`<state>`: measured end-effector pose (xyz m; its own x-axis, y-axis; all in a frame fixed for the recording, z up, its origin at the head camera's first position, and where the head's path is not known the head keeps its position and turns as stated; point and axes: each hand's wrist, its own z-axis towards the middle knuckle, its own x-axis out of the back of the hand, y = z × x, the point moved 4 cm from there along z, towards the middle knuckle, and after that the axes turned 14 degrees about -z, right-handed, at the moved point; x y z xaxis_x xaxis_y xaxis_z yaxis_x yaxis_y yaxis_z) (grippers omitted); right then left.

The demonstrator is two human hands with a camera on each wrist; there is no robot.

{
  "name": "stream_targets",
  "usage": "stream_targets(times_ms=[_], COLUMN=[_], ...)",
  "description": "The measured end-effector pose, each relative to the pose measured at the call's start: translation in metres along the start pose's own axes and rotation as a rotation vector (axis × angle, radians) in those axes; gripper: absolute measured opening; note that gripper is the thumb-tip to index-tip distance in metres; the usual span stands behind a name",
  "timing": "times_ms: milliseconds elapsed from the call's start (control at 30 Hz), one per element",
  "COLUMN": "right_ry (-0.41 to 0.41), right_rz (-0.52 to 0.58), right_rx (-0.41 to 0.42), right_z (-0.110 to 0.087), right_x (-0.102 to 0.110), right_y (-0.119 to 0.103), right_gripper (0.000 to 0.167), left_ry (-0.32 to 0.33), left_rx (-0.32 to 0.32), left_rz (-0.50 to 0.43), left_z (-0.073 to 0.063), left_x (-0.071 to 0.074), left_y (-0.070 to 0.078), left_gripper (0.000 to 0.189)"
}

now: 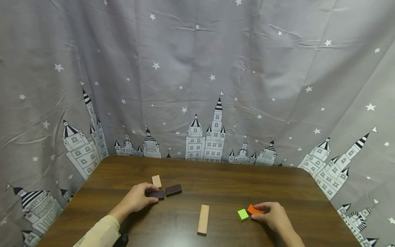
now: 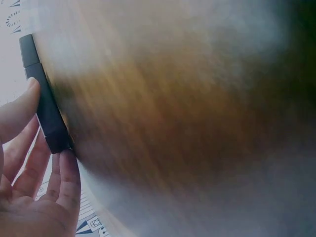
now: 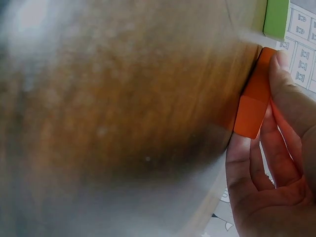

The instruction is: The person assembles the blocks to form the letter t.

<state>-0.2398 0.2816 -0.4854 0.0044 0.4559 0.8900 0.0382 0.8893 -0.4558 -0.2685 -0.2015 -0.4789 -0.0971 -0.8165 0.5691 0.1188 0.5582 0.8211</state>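
Note:
On the left of the table, my left hand grips a dark brown block between thumb and fingers. In the left wrist view, the thumb lies along one side of this dark block. A second dark brown block lies just right of it, and a pale wooden block lies behind. On the right, my right hand pinches an orange block. The right wrist view shows the orange block between thumb and fingers. A lime green block sits close to its left.
A long pale wooden plank lies between the two hands, near the front of the brown table. Behind the table's far edge hangs a grey curtain printed with castles and stars.

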Motion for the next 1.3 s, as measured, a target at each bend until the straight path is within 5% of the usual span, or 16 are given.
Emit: stream_targets(times_ms=[300,600,900,1300], right_ry=[-0.015,-0.022,-0.02,-0.023], right_rz=[0.007,0.026,0.019,0.031], right_rx=[-0.02,-0.024,-0.028,-0.033], right_z=[0.0,0.003,0.003,0.003], right_x=[-0.002,-0.002,0.0,-0.001], right_y=[0.0,-0.002,-0.002,-0.001], right_gripper=[0.033,0.034,0.034,0.035], left_ry=[0.023,-0.005,-0.08,-0.127], left_rx=[-0.062,-0.169,-0.274,-0.234], left_rz=[0.025,-0.002,-0.047,-0.022], left_z=[-0.002,0.0,0.008,0.025], left_x=[-0.003,-0.017,-0.054,-0.1], left_y=[0.006,0.038,0.063,0.075], left_gripper=[0.024,0.025,0.023,0.023])
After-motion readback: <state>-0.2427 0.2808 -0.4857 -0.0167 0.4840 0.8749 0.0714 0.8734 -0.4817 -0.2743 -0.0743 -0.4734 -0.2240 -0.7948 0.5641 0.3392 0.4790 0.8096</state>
